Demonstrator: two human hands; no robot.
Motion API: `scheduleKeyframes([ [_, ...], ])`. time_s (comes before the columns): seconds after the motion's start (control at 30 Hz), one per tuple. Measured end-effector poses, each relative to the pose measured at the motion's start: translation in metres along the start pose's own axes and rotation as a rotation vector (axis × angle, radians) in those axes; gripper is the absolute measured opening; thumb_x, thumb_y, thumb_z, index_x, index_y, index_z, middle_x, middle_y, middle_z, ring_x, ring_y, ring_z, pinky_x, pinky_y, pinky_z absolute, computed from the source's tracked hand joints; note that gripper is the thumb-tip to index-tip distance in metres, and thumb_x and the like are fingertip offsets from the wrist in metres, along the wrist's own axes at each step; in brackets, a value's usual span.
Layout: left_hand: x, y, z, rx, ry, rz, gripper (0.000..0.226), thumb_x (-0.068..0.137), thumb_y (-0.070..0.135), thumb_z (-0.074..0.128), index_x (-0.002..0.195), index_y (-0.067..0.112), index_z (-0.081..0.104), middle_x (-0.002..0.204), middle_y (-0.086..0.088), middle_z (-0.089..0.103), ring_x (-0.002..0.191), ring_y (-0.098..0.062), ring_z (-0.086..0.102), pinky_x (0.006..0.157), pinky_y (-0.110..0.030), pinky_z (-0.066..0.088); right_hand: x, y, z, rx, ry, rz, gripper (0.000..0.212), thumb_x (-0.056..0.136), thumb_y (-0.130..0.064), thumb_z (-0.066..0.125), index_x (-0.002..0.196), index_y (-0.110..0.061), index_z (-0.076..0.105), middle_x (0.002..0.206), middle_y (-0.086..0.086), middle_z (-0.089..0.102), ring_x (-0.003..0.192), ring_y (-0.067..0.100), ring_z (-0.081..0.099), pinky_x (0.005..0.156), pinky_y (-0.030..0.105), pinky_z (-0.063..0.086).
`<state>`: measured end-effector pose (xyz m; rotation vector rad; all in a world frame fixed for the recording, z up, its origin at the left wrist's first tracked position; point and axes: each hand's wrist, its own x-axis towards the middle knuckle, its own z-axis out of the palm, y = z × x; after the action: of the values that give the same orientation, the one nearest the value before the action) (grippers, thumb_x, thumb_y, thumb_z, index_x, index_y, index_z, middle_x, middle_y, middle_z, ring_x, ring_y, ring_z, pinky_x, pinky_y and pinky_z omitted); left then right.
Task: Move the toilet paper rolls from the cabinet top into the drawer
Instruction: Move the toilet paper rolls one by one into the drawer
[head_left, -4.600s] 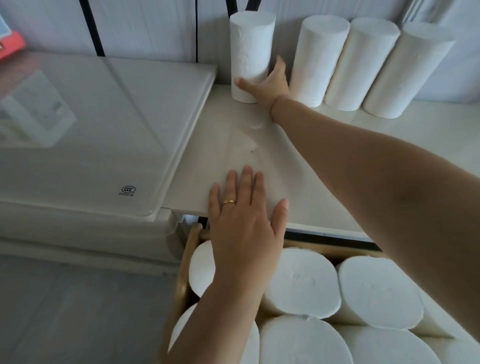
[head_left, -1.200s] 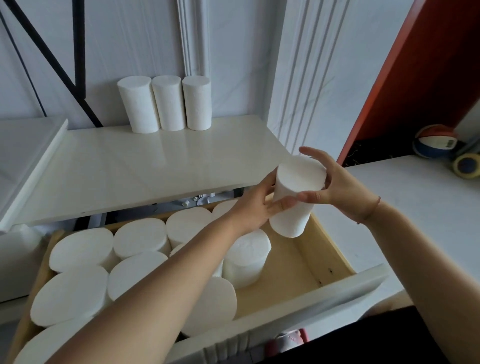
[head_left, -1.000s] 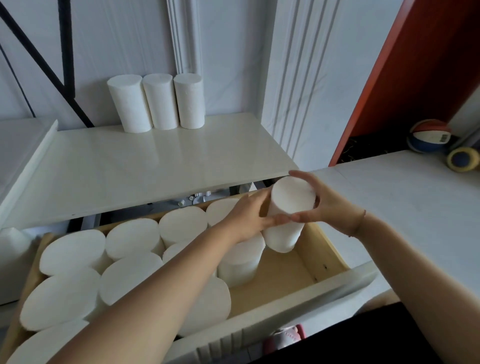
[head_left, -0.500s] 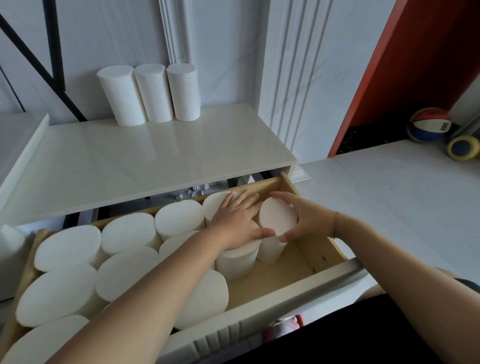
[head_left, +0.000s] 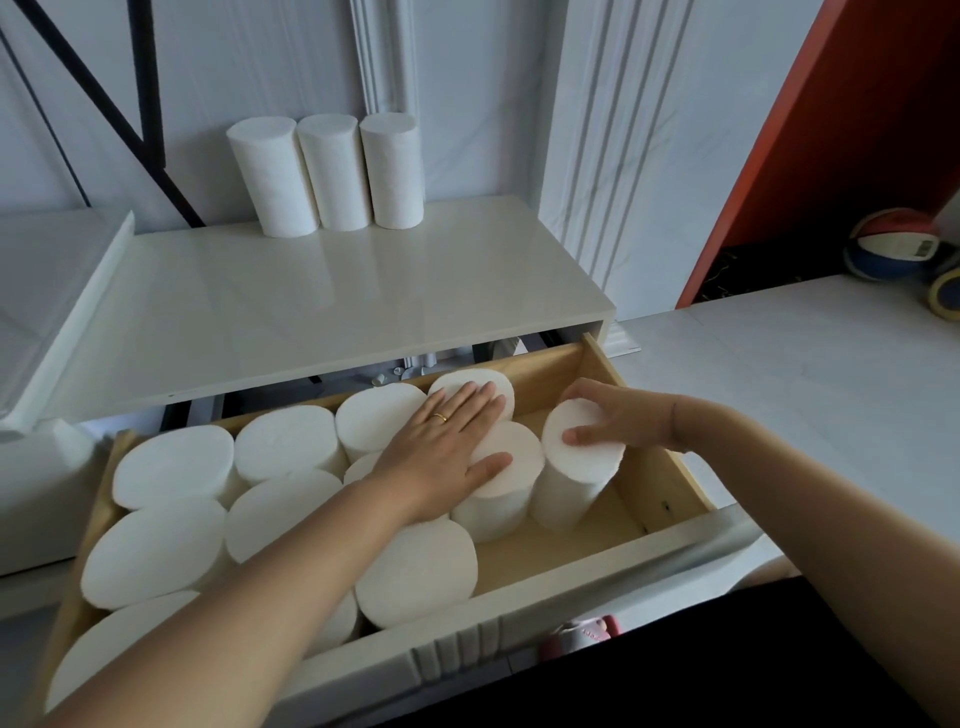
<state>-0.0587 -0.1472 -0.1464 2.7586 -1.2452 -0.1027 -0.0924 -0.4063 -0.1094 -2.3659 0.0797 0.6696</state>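
Note:
The open wooden drawer (head_left: 670, 473) holds several white toilet paper rolls standing on end. My right hand (head_left: 610, 415) grips the top of one roll (head_left: 574, 483), which stands slightly tilted at the drawer's right end. My left hand (head_left: 449, 447) lies flat with straight fingers on the tops of the neighbouring rolls (head_left: 498, 499). Three more rolls (head_left: 324, 174) stand side by side against the wall at the back of the white cabinet top (head_left: 311, 312).
A white lidded appliance (head_left: 47, 291) adjoins the cabinet on the left. To the right lie a pale floor, a red panel (head_left: 831, 130) and a ball (head_left: 893, 244). Bare drawer bottom shows at the front right (head_left: 582, 545).
Both hands carried the roll down from above the drawer and set it into the right end. My left hand let go of it and now lies flat on neighbouring rolls.

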Motion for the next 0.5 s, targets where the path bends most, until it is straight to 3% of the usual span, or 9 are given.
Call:
scheduleKeyframes([
  [0.17,-0.011,-0.004,0.002,0.004,0.030,-0.024,0.072,0.087,0.065,0.000,0.148,0.029,-0.014,0.150,0.017,-0.025,0.136,-0.001,-0.028,0.111,-0.025,-0.020,-0.023,-0.001,0.006,-0.080,-0.171,0.120,0.049,0.088,-0.050,0.060,0.129,-0.029,0.043,0.111,-0.006,0.056,0.102,0.015,0.056,0.074,0.020,0.052],
  [0.33,-0.016,-0.004,0.002,-0.003,0.036,-0.037,0.070,0.089,0.063,0.003,0.148,0.029,-0.015,0.150,0.017,-0.026,0.137,-0.001,-0.029,0.110,-0.025,-0.020,-0.039,0.001,0.030,0.158,-0.279,0.245,0.052,0.084,-0.054,0.062,0.123,-0.021,0.056,0.118,0.014,0.067,0.094,0.024,0.064,0.084,0.033,0.053],
  [0.4,-0.017,-0.003,0.002,0.000,0.037,-0.039,0.071,0.088,0.063,0.000,0.148,0.029,-0.015,0.150,0.016,-0.025,0.137,-0.001,-0.028,0.111,-0.026,-0.020,-0.040,0.002,0.038,0.197,-0.286,0.226,0.047,0.086,-0.051,0.061,0.121,-0.020,0.058,0.114,0.008,0.070,0.094,0.021,0.067,0.087,0.029,0.055],
  [0.5,-0.019,-0.003,0.001,-0.009,0.033,-0.032,0.076,0.082,0.066,-0.007,0.148,0.028,-0.016,0.151,0.015,-0.025,0.137,-0.002,-0.029,0.112,-0.027,-0.020,-0.039,-0.001,0.043,0.210,-0.325,0.205,0.032,0.086,-0.049,0.061,0.104,-0.023,0.064,0.090,-0.005,0.073,0.073,0.008,0.067,0.065,0.016,0.052],
])
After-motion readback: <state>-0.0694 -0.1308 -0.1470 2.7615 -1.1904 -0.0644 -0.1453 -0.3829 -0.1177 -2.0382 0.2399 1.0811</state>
